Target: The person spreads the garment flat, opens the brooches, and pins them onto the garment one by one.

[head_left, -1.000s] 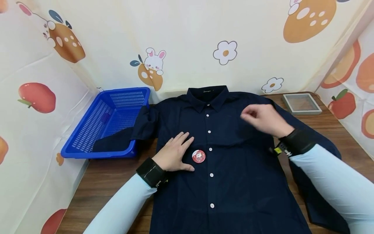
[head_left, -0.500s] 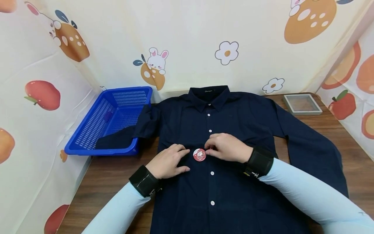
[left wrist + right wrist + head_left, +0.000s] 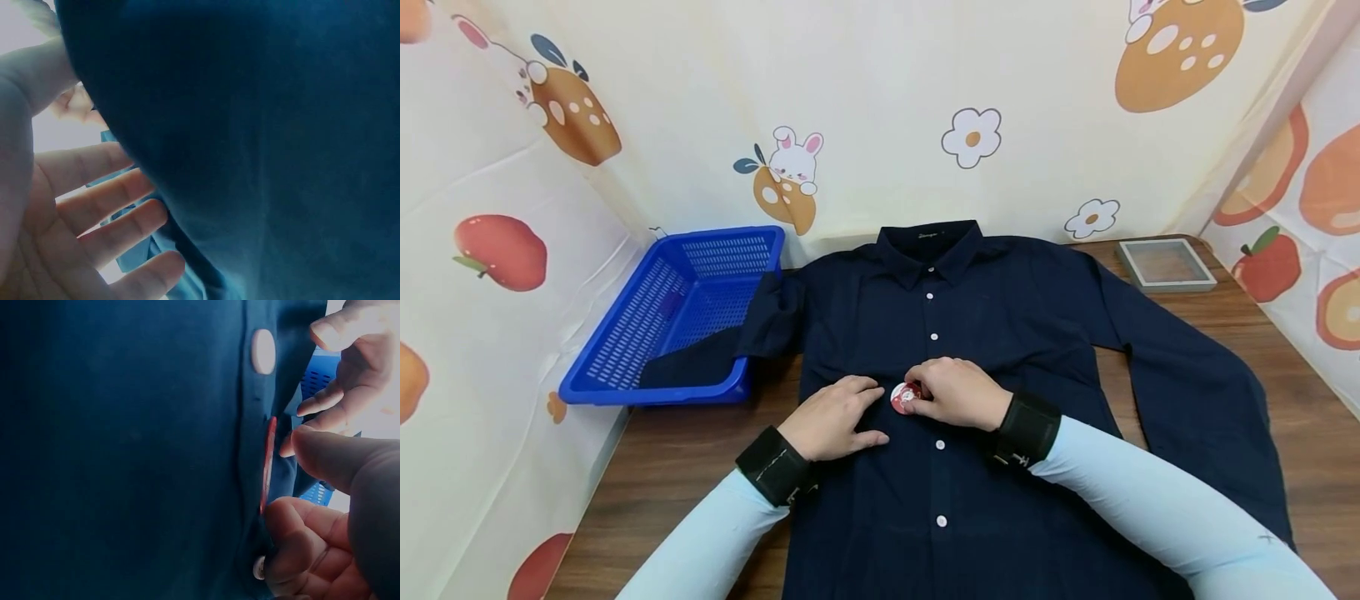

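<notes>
A dark navy button-up shirt (image 3: 865, 533) lies spread front side up, collar at the far end. On its front, left of the button row, is a round red-and-white badge (image 3: 900, 397). My right hand (image 3: 962, 393) holds the badge's right side between thumb and curled forefinger; those fingers cover part of it. In the right wrist view the badge (image 3: 269, 465) is seen edge-on, close to the cloth. Just left of it, my left hand (image 3: 835, 421) rests on the shirt, its fingers (image 3: 119, 225) extended and spread, holding nothing.
A blue plastic basket (image 3: 574, 375) stands at the left, with one shirt sleeve (image 3: 696, 358) draped into it. At the back right lies a grey-framed shallow box (image 3: 1206, 283). Patterned cloth walls (image 3: 865, 83) enclose the wooden table (image 3: 685, 467).
My right hand has come from the shirt's upper right down to the badge and taken hold of its edge. The left hand has drawn back slightly towards me.
</notes>
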{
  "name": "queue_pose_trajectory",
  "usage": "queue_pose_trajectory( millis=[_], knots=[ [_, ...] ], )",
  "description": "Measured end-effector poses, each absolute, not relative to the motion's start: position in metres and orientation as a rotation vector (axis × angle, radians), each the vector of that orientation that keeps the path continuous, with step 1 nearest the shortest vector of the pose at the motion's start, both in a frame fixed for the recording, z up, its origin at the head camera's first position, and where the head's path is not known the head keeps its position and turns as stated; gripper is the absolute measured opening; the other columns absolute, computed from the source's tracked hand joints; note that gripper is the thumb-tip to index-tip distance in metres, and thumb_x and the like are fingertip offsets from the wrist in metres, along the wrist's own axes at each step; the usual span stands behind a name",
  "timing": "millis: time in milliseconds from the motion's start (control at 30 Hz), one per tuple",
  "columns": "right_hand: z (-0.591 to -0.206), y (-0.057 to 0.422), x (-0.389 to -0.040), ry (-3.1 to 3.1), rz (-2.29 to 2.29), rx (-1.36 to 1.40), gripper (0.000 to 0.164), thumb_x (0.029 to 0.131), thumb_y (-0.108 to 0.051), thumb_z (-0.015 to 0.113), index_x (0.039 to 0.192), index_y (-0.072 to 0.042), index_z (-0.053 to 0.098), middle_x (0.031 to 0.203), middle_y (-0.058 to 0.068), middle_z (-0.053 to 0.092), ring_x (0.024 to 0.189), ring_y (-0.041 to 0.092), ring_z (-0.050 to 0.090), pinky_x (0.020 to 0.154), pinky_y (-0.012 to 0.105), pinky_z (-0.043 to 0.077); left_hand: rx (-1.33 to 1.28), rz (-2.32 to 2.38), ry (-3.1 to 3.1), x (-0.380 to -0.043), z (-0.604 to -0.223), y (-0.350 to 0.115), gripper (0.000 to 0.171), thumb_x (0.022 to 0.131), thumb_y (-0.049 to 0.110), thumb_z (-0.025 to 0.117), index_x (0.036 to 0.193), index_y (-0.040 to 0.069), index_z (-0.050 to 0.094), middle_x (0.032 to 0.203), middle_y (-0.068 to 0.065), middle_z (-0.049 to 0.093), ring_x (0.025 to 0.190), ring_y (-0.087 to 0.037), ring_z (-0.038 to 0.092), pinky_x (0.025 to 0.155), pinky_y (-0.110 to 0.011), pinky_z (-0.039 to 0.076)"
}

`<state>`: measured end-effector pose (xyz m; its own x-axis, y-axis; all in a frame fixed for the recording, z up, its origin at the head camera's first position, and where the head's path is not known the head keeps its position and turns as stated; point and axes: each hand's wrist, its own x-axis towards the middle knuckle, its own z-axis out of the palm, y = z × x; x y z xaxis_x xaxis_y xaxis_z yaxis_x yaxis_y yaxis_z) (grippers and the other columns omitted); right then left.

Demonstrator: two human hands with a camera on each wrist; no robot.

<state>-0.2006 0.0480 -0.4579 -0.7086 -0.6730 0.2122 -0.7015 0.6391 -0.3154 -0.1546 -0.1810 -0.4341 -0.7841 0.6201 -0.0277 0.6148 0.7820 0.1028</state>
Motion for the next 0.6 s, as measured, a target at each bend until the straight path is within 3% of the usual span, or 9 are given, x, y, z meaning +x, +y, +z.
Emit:
queue_pose_trajectory(
  millis=[200, 600],
  knots=[
    [-0.4609, 0.0477, -0.2014, -2.793, 0.61, 1.141, 0.04, 0.085, -0.045, 0.071, 0.109, -0.013, 0.071, 0.078, -0.007, 0.062, 0.067, 0.006, 0.054, 0.057, 0.025, 0.043, 0.971, 0.095, 2.877, -0.1548, -0.4377, -0.18, 0.073, 0.08, 0.05, 0.074, 0.134, 0.004, 0.055, 0.136, -0.01, 0.052, 0.126, -0.023, 0.047, 0.104, -0.04, 0.039],
    [-0.4607, 0.0492, -0.2042, -2.887, 0.602, 1.157, 0.035, 0.08, -0.04, 0.076, 0.105, -0.015, 0.071, 0.068, -0.009, 0.055, 0.056, 0.004, 0.048, 0.05, 0.025, 0.04, 0.954, 0.128, 2.859, -0.1573, -0.4402, -0.178, 0.076, 0.077, 0.049, 0.077, 0.134, 0.005, 0.055, 0.137, -0.01, 0.05, 0.126, -0.025, 0.046, 0.104, -0.041, 0.039]
  ],
)
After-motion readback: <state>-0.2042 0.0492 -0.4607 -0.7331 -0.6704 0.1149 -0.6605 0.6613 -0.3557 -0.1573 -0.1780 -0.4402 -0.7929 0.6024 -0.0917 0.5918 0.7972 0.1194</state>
